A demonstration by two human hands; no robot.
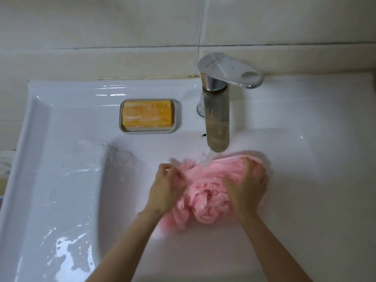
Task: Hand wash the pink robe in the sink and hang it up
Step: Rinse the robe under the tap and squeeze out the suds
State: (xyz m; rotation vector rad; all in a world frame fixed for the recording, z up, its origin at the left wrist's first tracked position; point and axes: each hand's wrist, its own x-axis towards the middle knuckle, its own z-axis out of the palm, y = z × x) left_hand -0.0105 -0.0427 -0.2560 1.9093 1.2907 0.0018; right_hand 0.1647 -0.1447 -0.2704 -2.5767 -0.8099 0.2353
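Pink robe gripped by right hand, curled deep into wet folds; left hand blurred, half closed, seemingly pinching the cloth's edge. Lying bunched in the sink just in front of the tap, under its running stream. Left of the tap, yellow soap in a dish.
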